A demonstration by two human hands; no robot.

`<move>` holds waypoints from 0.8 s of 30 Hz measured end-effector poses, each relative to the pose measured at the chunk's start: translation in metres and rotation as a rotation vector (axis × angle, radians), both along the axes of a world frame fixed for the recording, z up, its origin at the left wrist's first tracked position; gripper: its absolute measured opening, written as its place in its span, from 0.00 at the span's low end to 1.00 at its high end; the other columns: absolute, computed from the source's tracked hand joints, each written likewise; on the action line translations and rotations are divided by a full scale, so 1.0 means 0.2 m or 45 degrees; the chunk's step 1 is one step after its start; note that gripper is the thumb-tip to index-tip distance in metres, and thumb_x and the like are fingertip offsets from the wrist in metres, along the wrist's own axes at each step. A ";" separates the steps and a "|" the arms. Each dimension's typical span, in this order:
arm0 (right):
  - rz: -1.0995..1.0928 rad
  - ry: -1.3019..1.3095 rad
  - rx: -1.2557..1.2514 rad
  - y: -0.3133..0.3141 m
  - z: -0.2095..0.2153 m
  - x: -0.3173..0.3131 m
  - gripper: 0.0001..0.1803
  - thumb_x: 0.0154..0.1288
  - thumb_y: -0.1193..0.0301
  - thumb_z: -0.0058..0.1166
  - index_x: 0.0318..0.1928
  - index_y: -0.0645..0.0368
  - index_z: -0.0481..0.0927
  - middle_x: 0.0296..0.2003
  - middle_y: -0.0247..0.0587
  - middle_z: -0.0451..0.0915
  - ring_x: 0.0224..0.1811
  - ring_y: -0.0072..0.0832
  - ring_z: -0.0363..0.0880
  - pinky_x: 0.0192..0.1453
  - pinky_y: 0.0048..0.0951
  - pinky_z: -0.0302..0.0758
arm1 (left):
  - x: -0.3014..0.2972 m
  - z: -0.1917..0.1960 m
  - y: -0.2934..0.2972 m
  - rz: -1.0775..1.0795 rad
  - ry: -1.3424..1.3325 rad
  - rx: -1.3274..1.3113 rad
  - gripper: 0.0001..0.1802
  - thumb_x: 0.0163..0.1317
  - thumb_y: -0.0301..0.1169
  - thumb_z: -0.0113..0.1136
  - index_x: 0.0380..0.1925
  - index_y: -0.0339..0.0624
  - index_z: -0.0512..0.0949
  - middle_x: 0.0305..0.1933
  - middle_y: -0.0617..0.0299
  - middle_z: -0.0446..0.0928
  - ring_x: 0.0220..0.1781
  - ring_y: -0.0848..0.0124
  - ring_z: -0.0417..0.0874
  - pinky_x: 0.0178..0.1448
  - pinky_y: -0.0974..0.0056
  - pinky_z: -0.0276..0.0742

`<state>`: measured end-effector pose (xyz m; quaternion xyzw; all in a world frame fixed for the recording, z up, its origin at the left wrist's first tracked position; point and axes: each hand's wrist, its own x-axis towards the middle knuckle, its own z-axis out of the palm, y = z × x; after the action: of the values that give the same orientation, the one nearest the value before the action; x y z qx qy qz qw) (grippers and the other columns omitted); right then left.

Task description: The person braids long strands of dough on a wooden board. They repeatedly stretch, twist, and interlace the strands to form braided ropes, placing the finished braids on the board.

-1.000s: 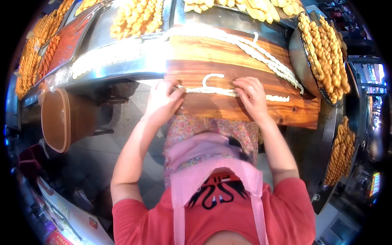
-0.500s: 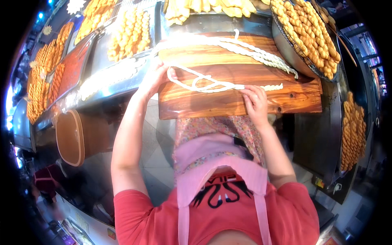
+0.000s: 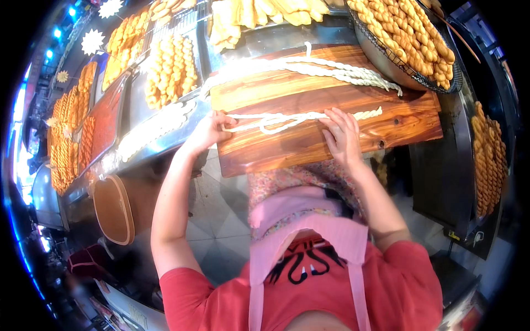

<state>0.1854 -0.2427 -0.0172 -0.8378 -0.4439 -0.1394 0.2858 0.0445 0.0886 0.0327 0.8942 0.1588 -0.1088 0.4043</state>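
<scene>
On the board, dough is pinched at its left end by closed left fingers; farther right, the right fingers are half curled over it, their grip cannot be told. Braiding seems in hand; an even pull is probably called for next.

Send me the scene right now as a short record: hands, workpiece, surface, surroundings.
left hand: left hand pinches the dough at its left end
right hand: right hand touches the dough near its braided right end
dough: pale; strands apart and looped between the hands
surface: wooden board
beyond dough: pale ropes, lying along the board's far side
far right: golden twists, heaped
far left: more twists, on metal
</scene>
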 end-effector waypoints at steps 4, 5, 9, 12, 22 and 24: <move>0.259 -0.078 0.027 0.12 0.03 -0.04 0.16 0.56 0.68 0.60 0.47 0.50 0.79 0.47 0.34 0.77 0.56 0.33 0.70 0.62 0.40 0.62 | -0.05 -0.08 0.01 -0.215 -0.331 0.430 0.12 0.52 0.25 0.64 0.38 0.39 0.77 0.50 0.55 0.67 0.51 0.61 0.74 0.54 0.61 0.72; 0.361 -0.055 0.067 0.18 0.05 -0.08 0.16 0.55 0.66 0.61 0.46 0.50 0.79 0.45 0.33 0.77 0.55 0.32 0.71 0.60 0.39 0.63 | -0.06 -0.10 0.03 -0.239 -0.380 0.533 0.11 0.52 0.26 0.64 0.37 0.39 0.76 0.50 0.55 0.68 0.52 0.59 0.73 0.55 0.61 0.72; 0.418 0.101 -0.069 0.45 0.04 -0.17 0.16 0.52 0.65 0.62 0.43 0.52 0.78 0.39 0.35 0.76 0.47 0.34 0.72 0.51 0.37 0.68 | -0.04 -0.12 0.06 -0.174 -0.471 0.448 0.08 0.58 0.28 0.62 0.35 0.38 0.75 0.54 0.54 0.68 0.55 0.60 0.73 0.60 0.62 0.67; 0.312 0.001 -0.126 0.58 -0.01 -0.19 0.12 0.51 0.64 0.62 0.36 0.52 0.76 0.35 0.34 0.75 0.44 0.32 0.72 0.46 0.37 0.69 | 0.00 -0.05 0.08 0.302 -0.394 -0.565 0.08 0.69 0.36 0.51 0.41 0.44 0.73 0.44 0.60 0.76 0.51 0.68 0.75 0.62 0.63 0.67; 0.779 1.764 0.516 0.52 0.19 -0.15 0.04 0.69 0.72 0.48 0.41 0.59 0.71 0.32 0.33 0.78 0.40 0.20 0.78 0.47 0.25 0.74 | 0.06 0.15 -0.05 0.610 -0.460 -1.179 0.16 0.66 0.34 0.55 0.52 0.45 0.69 0.38 0.63 0.77 0.41 0.73 0.79 0.48 0.67 0.75; 0.794 1.859 0.598 0.52 0.29 -0.03 0.11 0.68 0.73 0.49 0.49 0.60 0.71 0.35 0.34 0.79 0.39 0.20 0.78 0.49 0.24 0.74 | 0.02 0.13 -0.02 0.567 -0.431 -1.046 0.18 0.63 0.28 0.59 0.52 0.44 0.69 0.39 0.62 0.79 0.42 0.73 0.80 0.49 0.68 0.76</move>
<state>0.1803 -0.1393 0.0400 -0.4745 -0.3178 0.4362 0.6953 0.0476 0.0844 0.0579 0.6105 0.2222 0.0735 0.7566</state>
